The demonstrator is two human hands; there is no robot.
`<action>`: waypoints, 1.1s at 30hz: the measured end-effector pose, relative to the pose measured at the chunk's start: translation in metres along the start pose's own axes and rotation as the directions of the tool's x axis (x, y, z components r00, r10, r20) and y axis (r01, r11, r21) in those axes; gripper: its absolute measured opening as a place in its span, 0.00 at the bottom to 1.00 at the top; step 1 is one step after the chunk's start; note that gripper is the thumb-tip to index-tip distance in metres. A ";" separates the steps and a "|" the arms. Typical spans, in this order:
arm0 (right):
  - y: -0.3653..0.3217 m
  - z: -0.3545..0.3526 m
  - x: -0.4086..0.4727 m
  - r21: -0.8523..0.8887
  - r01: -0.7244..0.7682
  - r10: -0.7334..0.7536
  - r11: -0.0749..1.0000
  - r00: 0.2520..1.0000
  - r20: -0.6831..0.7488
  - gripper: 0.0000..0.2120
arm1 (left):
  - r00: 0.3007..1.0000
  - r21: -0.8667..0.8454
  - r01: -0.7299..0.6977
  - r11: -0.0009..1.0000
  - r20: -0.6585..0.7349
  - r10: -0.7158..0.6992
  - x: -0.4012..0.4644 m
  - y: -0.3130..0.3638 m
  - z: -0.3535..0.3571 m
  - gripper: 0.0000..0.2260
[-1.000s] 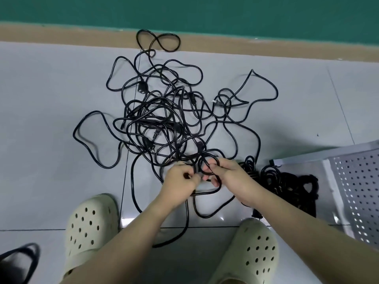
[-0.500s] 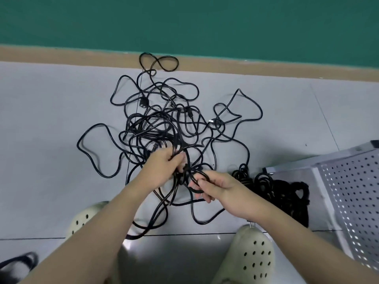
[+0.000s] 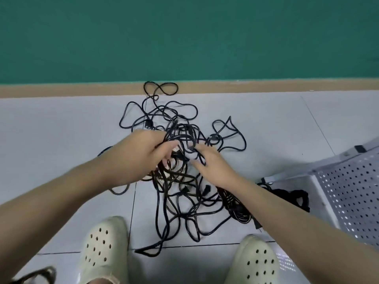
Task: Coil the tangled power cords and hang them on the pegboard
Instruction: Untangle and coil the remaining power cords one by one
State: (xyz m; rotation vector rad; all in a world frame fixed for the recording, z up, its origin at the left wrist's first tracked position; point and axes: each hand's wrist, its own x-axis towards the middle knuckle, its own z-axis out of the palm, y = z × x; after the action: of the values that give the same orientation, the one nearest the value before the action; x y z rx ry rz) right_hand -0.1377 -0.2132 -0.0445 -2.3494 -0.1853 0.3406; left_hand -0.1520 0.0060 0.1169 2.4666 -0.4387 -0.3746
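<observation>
Both your hands now sit higher in the tangled black power cords point(image 3: 180, 160) on the grey tiled floor point(image 3: 51, 130): left hand point(image 3: 143, 152) grips several strands, lifted; right hand point(image 3: 207, 158) hooks one loop. Perforated metal pegboard point(image 3: 348, 191) lies right.

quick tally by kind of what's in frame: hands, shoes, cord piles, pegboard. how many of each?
Bare hands: 2, left hand and right hand, both in the cords
Pale perforated clog shoes: 2
Tangled heap of black power cords: 1, single cords not countable
Bundles of already coiled black cords: 2
White perforated metal pegboard: 1
Total: 8
</observation>
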 end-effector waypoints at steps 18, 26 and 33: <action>-0.181 -0.208 0.040 -0.188 0.177 -0.217 0.966 0.951 -0.222 0.19 | 0.865 0.176 0.190 0.966 -0.495 -0.080 -0.016 -0.010 -0.202 0.18; -0.315 -0.263 -0.009 -0.104 0.402 -0.411 0.910 0.836 -0.364 0.19 | 0.829 0.216 0.356 0.909 -0.523 -0.201 -0.033 0.025 -0.243 0.10; -0.284 -0.247 -0.045 0.068 0.434 -0.380 0.898 0.846 -0.373 0.18 | 0.984 -0.222 -0.096 0.970 -0.170 0.059 -0.053 0.100 -0.181 0.13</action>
State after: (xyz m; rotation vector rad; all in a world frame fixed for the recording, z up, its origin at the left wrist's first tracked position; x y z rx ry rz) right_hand -0.1171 -0.1839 0.3326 -2.1069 -0.4610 -0.2690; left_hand -0.1570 0.0423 0.3276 2.2273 -0.3985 -0.1790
